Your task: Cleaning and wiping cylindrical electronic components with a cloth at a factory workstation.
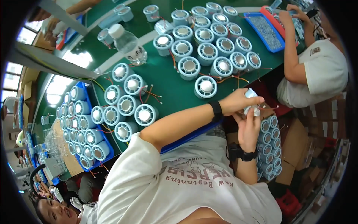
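Note:
At the right of centre, my left hand (238, 101) and my right hand (248, 131) come together. Between them they grip a light-blue housing (250, 92) with pale, shiny sides and thin red wires trailing to the right. My fingers cover much of it, so its full shape is hidden. On the green table just beyond stands the nearest of several light-blue cylindrical housings (206, 87), each with a spoked ring around a silver disc and loose wires. A second loose group (127, 105) stands left of my left forearm.
A blue tray (100, 125) packed with similar housings is at the left. More housings (269, 145) are stacked beside my right wrist. A clear bottle (128, 44) leans across the far table. Farther right, a co-worker's arm (292, 56) is beside a blue tray of small parts (264, 31).

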`<action>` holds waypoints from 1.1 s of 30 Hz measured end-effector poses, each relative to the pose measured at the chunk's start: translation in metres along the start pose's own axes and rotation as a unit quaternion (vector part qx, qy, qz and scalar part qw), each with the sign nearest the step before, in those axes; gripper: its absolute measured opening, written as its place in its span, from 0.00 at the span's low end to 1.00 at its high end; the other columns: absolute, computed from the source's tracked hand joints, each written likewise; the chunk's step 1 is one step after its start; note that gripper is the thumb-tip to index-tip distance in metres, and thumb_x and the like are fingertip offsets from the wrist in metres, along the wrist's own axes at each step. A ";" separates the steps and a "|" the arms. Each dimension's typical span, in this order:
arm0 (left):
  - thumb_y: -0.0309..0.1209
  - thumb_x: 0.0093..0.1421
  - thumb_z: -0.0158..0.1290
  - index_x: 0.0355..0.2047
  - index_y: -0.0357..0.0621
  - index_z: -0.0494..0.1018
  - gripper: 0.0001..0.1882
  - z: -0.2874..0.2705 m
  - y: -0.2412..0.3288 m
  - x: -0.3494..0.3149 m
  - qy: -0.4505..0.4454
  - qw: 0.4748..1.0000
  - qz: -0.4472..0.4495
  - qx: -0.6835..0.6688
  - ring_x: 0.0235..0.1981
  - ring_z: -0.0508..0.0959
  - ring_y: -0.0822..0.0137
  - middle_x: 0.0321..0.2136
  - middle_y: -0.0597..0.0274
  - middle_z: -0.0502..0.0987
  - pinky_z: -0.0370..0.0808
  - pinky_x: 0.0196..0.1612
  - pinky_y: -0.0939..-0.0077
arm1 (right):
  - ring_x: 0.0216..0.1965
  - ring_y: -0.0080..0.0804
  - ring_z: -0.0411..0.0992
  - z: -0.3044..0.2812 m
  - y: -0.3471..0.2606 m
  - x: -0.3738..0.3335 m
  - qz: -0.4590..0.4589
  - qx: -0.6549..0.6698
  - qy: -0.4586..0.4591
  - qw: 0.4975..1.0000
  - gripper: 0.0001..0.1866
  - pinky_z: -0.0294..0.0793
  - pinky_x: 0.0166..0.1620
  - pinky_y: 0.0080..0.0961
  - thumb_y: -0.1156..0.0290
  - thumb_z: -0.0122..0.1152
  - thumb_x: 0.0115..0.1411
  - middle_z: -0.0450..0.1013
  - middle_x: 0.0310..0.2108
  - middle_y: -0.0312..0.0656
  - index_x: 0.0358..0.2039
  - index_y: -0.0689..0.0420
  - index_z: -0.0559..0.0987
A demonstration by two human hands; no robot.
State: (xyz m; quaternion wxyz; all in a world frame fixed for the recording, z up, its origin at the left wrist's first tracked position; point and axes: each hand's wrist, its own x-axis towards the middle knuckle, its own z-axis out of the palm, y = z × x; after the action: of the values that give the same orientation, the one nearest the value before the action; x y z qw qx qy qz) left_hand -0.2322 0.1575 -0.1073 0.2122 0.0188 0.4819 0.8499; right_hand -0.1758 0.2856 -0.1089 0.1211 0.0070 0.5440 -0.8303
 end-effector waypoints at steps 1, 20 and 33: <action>0.48 0.55 0.62 0.36 0.39 0.70 0.24 -0.002 -0.001 0.001 -0.010 1.000 -0.011 -0.019 0.27 0.74 0.78 0.29 0.64 0.77 0.72 0.26 0.83 | 0.50 0.34 0.70 0.007 0.001 0.002 -0.006 0.017 0.011 1.000 0.20 0.76 0.52 0.43 0.63 0.46 0.70 0.68 0.51 0.45 0.55 0.64 0.65; 0.42 0.55 0.63 0.39 0.37 0.69 0.22 -0.003 0.012 0.000 -0.061 0.989 -0.065 -0.121 0.30 0.77 0.75 0.31 0.62 0.76 0.76 0.29 0.78 | 0.38 0.26 0.72 -0.039 -0.036 0.010 -0.130 -0.185 0.126 0.966 0.21 0.73 0.40 0.26 0.61 0.45 0.70 0.72 0.44 0.40 0.55 0.64 0.68; 0.32 0.45 0.68 0.49 0.35 0.67 0.33 0.032 0.050 -0.122 0.189 0.751 0.308 0.553 0.32 0.77 0.56 0.35 0.51 0.74 0.75 0.35 0.68 | 0.35 0.27 0.74 0.043 -0.118 0.009 -0.199 -0.543 -0.271 0.770 0.24 0.73 0.38 0.24 0.58 0.63 0.56 0.76 0.33 0.40 0.46 0.64 0.75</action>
State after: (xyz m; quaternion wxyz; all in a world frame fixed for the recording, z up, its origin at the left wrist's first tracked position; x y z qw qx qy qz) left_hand -0.1304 0.1154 -0.0277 -0.2043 0.1190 0.8658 0.4410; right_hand -0.2038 0.2902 0.0142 0.0793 -0.3931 0.8380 -0.3701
